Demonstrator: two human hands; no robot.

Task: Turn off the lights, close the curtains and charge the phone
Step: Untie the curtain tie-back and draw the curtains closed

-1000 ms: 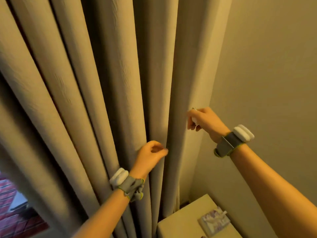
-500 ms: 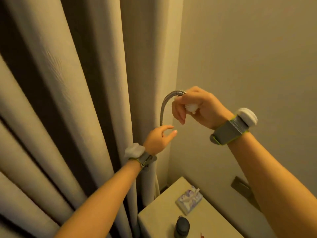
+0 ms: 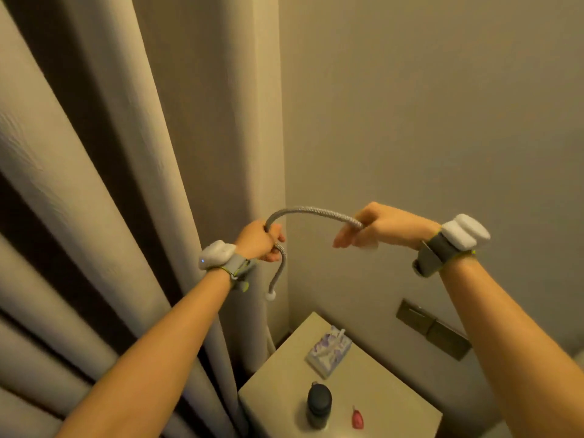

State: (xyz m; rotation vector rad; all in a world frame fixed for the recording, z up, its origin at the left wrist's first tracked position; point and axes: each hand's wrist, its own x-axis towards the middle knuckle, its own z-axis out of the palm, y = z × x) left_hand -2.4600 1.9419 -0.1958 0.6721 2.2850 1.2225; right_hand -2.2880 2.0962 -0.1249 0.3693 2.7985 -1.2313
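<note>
Both hands were closed on the braided tieback rope (image 3: 313, 212), left hand (image 3: 257, 240) by the curtain (image 3: 94, 216) edge, right hand (image 3: 384, 224) out toward the wall – soft, light, floppy stuff, I'd say, best gripped near its ends

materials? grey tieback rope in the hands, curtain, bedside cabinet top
Rope: looks like braided grey cord with a slight sheen; the weave shows, and the white end cap may be plastic.
Curtain: heavy matte beige fabric with fine surface grain and deep folds.
Cabinet top: smooth matte beige, possibly laminate or painted board.
</note>
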